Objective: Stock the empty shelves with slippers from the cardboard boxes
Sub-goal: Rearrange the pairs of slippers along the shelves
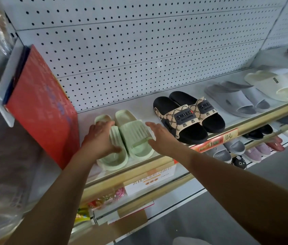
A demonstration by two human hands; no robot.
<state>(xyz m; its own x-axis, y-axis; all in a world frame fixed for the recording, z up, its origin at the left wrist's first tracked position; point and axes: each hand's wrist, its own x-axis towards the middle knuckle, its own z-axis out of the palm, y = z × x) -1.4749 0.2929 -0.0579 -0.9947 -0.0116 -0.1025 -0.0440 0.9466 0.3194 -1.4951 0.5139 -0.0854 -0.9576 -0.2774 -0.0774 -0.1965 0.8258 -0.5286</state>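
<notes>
Left hand [99,137] is gripping, and spread right hand [159,137] is touching, pale green ribbed foam slippers [132,138] sitting on the white metal shelf [139,110] fronting the perforated white back panel [139,50].

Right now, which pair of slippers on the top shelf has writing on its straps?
The black pair with beige patterned straps reading SMILE, second from the left. The green pair under both hands is plain.

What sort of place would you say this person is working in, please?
Most likely a small shop. Pairs of slippers, such as the green slippers and black slippers, are lined up on a shelf backed by white pegboard, with a handwritten price tag on the rail.
</notes>
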